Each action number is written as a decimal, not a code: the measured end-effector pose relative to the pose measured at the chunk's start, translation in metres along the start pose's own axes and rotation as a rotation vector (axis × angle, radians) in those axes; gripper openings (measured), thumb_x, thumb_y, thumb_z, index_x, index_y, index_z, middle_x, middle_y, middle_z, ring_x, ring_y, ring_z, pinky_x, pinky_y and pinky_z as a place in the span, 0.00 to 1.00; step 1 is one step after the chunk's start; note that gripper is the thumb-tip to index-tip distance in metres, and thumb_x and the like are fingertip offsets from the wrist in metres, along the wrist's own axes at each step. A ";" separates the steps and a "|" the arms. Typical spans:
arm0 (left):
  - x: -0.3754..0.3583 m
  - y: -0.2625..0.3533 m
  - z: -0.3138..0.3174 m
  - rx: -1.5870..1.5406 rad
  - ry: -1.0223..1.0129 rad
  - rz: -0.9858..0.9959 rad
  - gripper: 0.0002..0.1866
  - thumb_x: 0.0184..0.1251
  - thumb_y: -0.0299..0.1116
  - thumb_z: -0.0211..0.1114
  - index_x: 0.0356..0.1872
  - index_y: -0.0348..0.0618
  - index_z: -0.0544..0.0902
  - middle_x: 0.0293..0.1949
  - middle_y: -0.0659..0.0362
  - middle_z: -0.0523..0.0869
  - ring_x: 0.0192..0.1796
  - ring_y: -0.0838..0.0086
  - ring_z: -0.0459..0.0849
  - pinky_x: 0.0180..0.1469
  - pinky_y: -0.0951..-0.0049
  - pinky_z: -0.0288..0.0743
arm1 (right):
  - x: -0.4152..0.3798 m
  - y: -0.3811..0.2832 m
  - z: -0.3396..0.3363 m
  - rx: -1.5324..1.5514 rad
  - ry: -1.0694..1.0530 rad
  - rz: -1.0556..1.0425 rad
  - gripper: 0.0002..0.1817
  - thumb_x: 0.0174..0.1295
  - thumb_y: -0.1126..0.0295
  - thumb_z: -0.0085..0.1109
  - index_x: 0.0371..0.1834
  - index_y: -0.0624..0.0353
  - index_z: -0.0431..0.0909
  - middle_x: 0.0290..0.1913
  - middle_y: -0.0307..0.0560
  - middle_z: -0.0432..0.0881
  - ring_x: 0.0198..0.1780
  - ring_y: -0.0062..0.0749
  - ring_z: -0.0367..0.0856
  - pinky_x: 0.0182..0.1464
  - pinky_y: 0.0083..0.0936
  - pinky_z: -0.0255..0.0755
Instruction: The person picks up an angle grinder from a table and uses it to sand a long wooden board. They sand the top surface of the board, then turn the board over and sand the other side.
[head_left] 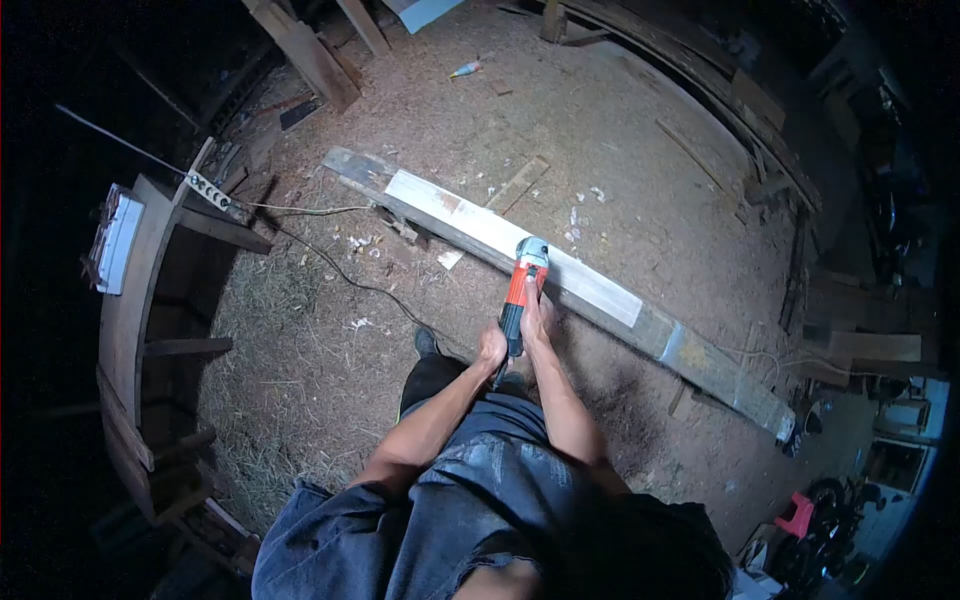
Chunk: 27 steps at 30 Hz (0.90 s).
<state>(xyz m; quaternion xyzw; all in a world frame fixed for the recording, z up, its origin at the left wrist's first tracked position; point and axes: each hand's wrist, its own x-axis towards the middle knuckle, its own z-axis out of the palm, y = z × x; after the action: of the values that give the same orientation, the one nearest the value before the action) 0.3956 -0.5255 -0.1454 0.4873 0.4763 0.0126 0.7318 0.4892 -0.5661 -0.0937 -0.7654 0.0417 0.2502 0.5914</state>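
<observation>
An orange angle grinder (pixel 519 291) with a grey head and black rear end is held in both of my hands. My left hand (pixel 492 344) is closed at the black rear grip. Along the orange body, my right hand (pixel 537 314) wraps round from the right side. The grinder's head lies over a long pale board (pixel 590 284); its disc is hidden beneath, so contact with the wood cannot be made out. A longer weathered beam (pixel 712 368) carries this board and runs diagonally in front of me.
A power strip (pixel 208 190) sits at the left on a wooden frame (pixel 150 270). A dark cable (pixel 370 284) crosses the ground near my feet. Wood scraps (pixel 520 186) lie beyond the beam. At the lower right stands a red stool (pixel 797 516).
</observation>
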 end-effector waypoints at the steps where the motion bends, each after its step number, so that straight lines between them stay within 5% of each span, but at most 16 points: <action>1: 0.005 -0.001 -0.006 -0.045 -0.033 -0.030 0.30 0.73 0.45 0.32 0.23 0.36 0.77 0.17 0.49 0.79 0.14 0.64 0.78 0.16 0.64 0.72 | -0.006 -0.012 0.004 -0.034 -0.011 0.008 0.33 0.64 0.39 0.47 0.45 0.63 0.80 0.33 0.47 0.80 0.34 0.30 0.77 0.39 0.29 0.69; 5: 0.046 -0.034 -0.028 -0.126 -0.056 -0.033 0.30 0.73 0.46 0.32 0.24 0.35 0.78 0.18 0.49 0.80 0.16 0.64 0.79 0.18 0.64 0.73 | 0.005 -0.004 0.023 -0.166 -0.131 0.045 0.34 0.63 0.38 0.48 0.44 0.63 0.80 0.34 0.47 0.80 0.36 0.31 0.77 0.42 0.30 0.69; 8: 0.004 0.037 -0.044 0.118 0.081 0.162 0.30 0.73 0.46 0.32 0.25 0.34 0.77 0.19 0.48 0.80 0.17 0.62 0.80 0.19 0.64 0.74 | 0.016 0.015 0.058 -0.078 -0.017 -0.041 0.32 0.64 0.40 0.49 0.43 0.64 0.79 0.32 0.45 0.79 0.34 0.30 0.76 0.39 0.29 0.69; 11: 0.042 0.033 -0.080 0.189 0.042 0.070 0.30 0.73 0.45 0.32 0.26 0.32 0.77 0.19 0.47 0.81 0.18 0.62 0.81 0.20 0.64 0.75 | 0.031 0.032 0.099 0.074 -0.003 0.016 0.31 0.65 0.42 0.49 0.44 0.64 0.78 0.32 0.44 0.78 0.31 0.28 0.76 0.37 0.27 0.70; 12: 0.047 0.036 -0.090 0.368 0.128 0.278 0.30 0.73 0.44 0.32 0.26 0.30 0.76 0.19 0.47 0.81 0.20 0.61 0.82 0.19 0.62 0.76 | 0.060 0.078 0.115 0.093 -0.007 -0.102 0.29 0.67 0.44 0.47 0.46 0.65 0.77 0.34 0.44 0.79 0.32 0.27 0.76 0.35 0.25 0.71; 13: 0.055 0.047 -0.098 0.367 0.112 0.278 0.30 0.73 0.44 0.32 0.26 0.30 0.76 0.19 0.47 0.81 0.20 0.61 0.82 0.19 0.62 0.76 | 0.067 0.079 0.126 0.089 0.008 -0.103 0.29 0.67 0.44 0.47 0.46 0.65 0.77 0.34 0.44 0.79 0.32 0.27 0.76 0.35 0.25 0.71; 15: 0.069 0.066 -0.119 0.190 -0.003 0.025 0.31 0.73 0.44 0.33 0.24 0.28 0.76 0.18 0.47 0.81 0.19 0.61 0.82 0.19 0.61 0.76 | 0.073 0.085 0.150 0.138 -0.008 0.031 0.31 0.67 0.45 0.44 0.53 0.66 0.73 0.46 0.63 0.79 0.50 0.51 0.77 0.53 0.39 0.66; 19: 0.124 0.066 -0.148 0.252 -0.014 0.062 0.31 0.73 0.45 0.33 0.24 0.30 0.76 0.16 0.47 0.80 0.15 0.62 0.80 0.16 0.64 0.73 | 0.070 0.048 0.187 0.108 0.147 -0.002 0.29 0.69 0.48 0.44 0.47 0.68 0.77 0.42 0.57 0.81 0.45 0.42 0.78 0.50 0.35 0.68; 20: 0.127 0.075 -0.152 0.196 -0.076 -0.093 0.31 0.73 0.46 0.33 0.24 0.31 0.77 0.16 0.47 0.80 0.15 0.62 0.80 0.16 0.65 0.73 | 0.070 0.041 0.195 0.091 0.192 0.030 0.30 0.69 0.47 0.45 0.46 0.69 0.77 0.40 0.53 0.82 0.42 0.36 0.78 0.48 0.33 0.69; 27: 0.181 0.055 -0.168 0.237 -0.114 -0.127 0.31 0.72 0.49 0.35 0.23 0.33 0.76 0.15 0.49 0.79 0.13 0.64 0.78 0.12 0.66 0.69 | 0.112 0.119 0.223 0.250 0.172 0.113 0.30 0.68 0.47 0.46 0.45 0.70 0.77 0.37 0.52 0.81 0.39 0.33 0.78 0.44 0.31 0.69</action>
<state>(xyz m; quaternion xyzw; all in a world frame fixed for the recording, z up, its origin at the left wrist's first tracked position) 0.4000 -0.2916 -0.2413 0.5390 0.4620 -0.1178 0.6944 0.4697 -0.3692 -0.2860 -0.7010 0.1659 0.2094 0.6612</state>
